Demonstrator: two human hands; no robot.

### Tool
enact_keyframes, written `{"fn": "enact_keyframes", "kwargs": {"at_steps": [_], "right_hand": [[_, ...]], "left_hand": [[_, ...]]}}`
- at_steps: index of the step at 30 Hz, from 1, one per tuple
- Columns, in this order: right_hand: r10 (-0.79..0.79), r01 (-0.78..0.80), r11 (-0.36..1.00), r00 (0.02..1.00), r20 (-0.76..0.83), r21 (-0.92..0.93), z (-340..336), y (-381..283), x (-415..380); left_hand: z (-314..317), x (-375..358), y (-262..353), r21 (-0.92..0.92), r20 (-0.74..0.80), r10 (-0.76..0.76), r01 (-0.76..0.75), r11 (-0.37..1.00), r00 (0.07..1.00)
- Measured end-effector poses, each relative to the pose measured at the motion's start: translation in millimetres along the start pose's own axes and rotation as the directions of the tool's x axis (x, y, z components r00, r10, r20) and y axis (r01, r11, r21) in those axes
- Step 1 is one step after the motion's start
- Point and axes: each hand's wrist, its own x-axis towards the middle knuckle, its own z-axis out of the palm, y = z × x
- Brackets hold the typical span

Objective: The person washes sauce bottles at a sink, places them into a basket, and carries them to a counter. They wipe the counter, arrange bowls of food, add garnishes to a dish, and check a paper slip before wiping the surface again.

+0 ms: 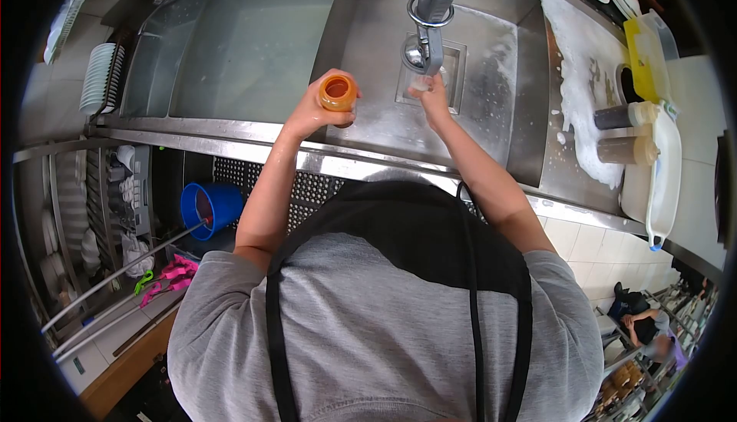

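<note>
My left hand (313,112) is wrapped around an orange squeeze bottle (338,93) without a cap, its round mouth turned up toward me. It is held over the near edge of the metal sink, by the divider. My right hand (434,103) is under the head of the hanging spray nozzle (414,55), above the drain of the right basin (376,46). Its fingers are closed around something pale and translucent that I cannot make out, partly hidden by the nozzle.
Cloudy water fills the left basin (246,53). Foam (577,84) covers the right counter beside two sauce bottles (626,149) and a yellow container (647,57). Stacked plates (98,76) stand at far left. Below are a blue bucket (223,203) and mop handles. Another person (649,326) is at lower right.
</note>
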Motion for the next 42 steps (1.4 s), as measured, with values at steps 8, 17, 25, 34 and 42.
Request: {"fn": "enact_keyframes", "kwargs": {"at_steps": [8,17,25,34,42], "right_hand": [[-0.086,0.086,0.996,0.996,-0.02,-0.003,-1.5,5.7,3.9],[-0.185,0.117,0.843,0.979,-0.08,-0.524,-3.8,-34.8,-14.8],[-0.417,0.296,0.759,0.905,-0.083,-0.58,-5.6,-26.6,-11.3],[-0.592,0.43,0.428,0.798,0.112,-0.795,-10.5,-33.8,-10.8],[0.43,-0.421,0.851,0.902,0.043,0.314,-6.4,-10.2,10.7]], "left_hand": [[0.3,-0.1,0.3,0.017,0.006,0.014,-0.014,1.0,1.0],[-0.1,-1.1,-1.5,0.013,-0.002,0.012,-0.012,1.0,1.0],[-2.1,-2.2,-2.5,0.061,-0.011,0.032,-0.031,0.998,0.999],[-1.5,-2.0,-4.8,-0.008,-0.009,-0.007,0.007,1.0,1.0],[-2.2,-1.5,-4.9,0.028,-0.018,0.023,-0.023,0.999,1.0]]}}
